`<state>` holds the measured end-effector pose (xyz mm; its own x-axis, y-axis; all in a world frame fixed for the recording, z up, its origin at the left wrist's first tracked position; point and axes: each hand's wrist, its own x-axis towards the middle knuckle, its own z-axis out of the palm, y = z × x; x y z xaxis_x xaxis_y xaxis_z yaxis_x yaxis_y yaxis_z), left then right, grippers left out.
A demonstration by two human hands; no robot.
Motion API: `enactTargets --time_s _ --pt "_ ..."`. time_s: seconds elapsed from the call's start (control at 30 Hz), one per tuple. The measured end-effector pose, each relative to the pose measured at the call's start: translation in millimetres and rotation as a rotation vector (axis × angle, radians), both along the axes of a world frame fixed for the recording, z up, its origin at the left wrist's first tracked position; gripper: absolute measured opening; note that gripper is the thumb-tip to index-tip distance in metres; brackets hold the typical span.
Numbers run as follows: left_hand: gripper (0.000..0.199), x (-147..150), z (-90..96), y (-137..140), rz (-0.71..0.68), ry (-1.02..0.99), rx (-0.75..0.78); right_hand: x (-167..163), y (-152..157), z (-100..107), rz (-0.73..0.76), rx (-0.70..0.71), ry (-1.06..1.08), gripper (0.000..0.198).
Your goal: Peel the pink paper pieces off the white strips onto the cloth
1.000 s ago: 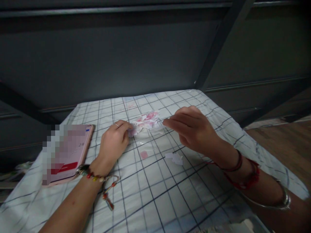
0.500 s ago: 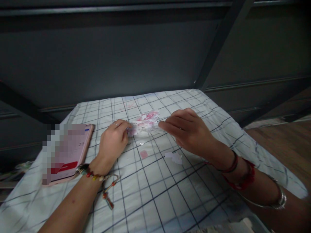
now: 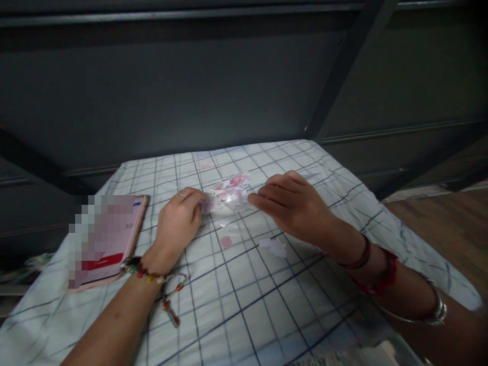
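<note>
A clear plastic packet with pink and white flowery pieces point(image 3: 236, 182) lies on the checked cloth between my hands. My left hand point(image 3: 178, 216) is closed at the packet's left end, its fingertips curled over the edge. At the right edge, my right hand point(image 3: 292, 206) pinches the clear plastic between thumb and forefinger. Light glares off the plastic near that pinch. Whether the pieces lie inside the packet or under it, I cannot tell. Nearer to me are a small round pink piece point(image 3: 226, 242) and some white paper scraps point(image 3: 273, 247).
A phone point(image 3: 110, 244) in a pink case lies left of my left hand, its screen lit and partly blurred out. The white checked cloth point(image 3: 229, 315) covers the table. Behind it stands a dark panel point(image 3: 171, 96). A pale-edged object point(image 3: 366, 356) sits at the bottom right.
My right hand has shifted very slightly left, and the clear plastic now catches a bright glare near its fingertips. My left hand has stayed in place.
</note>
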<state>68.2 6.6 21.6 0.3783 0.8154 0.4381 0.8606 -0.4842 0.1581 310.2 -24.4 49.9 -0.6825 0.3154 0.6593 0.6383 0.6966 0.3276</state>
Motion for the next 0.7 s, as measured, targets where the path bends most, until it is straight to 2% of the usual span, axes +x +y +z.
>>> enactTargets --time_s 0.23,0.57,0.7 --pt "0.032 0.7 1.8 -0.9 0.012 0.006 -0.029 1.7 -2.0 2.3 -0.014 0.019 0.026 0.033" --pt "0.032 -1.6 -0.4 -0.6 0.006 -0.008 -0.028 5.7 -3.3 8.3 -0.016 0.075 0.061 0.028" --pt "0.032 -1.3 -0.8 -0.6 0.005 -0.008 -0.023 2.5 -2.6 4.9 -0.011 0.026 0.051 0.028"
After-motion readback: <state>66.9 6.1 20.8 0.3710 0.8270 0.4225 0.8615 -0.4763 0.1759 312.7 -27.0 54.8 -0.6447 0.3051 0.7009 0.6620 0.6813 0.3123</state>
